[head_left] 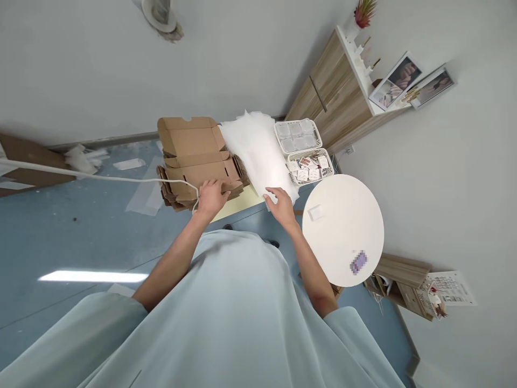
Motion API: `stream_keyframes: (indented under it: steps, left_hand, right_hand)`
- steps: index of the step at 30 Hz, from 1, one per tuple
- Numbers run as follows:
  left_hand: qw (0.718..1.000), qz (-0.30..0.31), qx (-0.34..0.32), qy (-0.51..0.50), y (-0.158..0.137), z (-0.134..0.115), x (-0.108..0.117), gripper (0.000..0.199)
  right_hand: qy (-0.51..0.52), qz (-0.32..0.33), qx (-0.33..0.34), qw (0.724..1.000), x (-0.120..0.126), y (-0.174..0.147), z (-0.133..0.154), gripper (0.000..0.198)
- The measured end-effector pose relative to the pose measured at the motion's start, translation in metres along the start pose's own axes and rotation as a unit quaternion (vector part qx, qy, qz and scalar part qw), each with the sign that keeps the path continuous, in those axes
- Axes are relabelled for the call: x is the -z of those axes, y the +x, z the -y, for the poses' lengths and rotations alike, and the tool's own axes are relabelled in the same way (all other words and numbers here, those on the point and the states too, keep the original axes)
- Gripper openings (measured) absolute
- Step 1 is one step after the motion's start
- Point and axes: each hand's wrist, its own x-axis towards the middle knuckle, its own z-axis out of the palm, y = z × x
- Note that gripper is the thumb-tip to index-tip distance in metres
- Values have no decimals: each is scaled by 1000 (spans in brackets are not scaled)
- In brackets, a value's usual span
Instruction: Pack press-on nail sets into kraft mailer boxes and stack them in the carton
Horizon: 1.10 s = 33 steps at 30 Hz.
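My left hand [212,199] lies over the front of an unfolded brown cardboard box [197,170], its fingertips on the card and its thumb spread to the right. That box rests on a stack of flat cardboard boxes [177,200], with its lid [189,137] laid back toward the wall. Close to the front end of a pile of white foam sheets [260,153], my right hand [281,207] has its thumb and fingers apart and nothing between them. Whether it touches the sheets I cannot tell. A white cord [161,180] runs from the left to my left wrist.
Right of the foam are a white basket of clear plastic cases [297,137] and another basket of small cards [309,168]. A round white table [343,231] stands to my right. Behind is a wooden cabinet [331,86]. Plastic scraps [129,164] lie on the blue floor.
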Motion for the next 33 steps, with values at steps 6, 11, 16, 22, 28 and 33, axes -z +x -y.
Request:
stream_keyframes:
  steps: [6, 11, 16, 22, 28, 33]
  left_hand:
    - [998, 8, -53, -11, 12, 16, -6, 35]
    - [997, -33, -61, -37, 23, 17, -13, 42]
    - [994, -65, -46, -69, 32, 14, -13, 42]
    - [997, -20, -40, -66, 27, 10, -3, 26]
    - [992, -55, -95, -58, 9, -5, 19, 36]
    - [973, -150, -130, -118, 1, -31, 63, 37]
  right_hand:
    - [-38, 39, 19, 998, -19, 17, 28, 32]
    - [-93, 133, 36, 986, -52, 36, 44, 34]
    - [-161, 199, 45, 966, -87, 53, 48, 38]
    - [-240, 248, 1, 938, -101, 58, 49, 29]
    - [-257, 284, -46, 923, -105, 70, 49, 26]
    - [-191, 270, -49, 942, -105, 69, 48, 22]
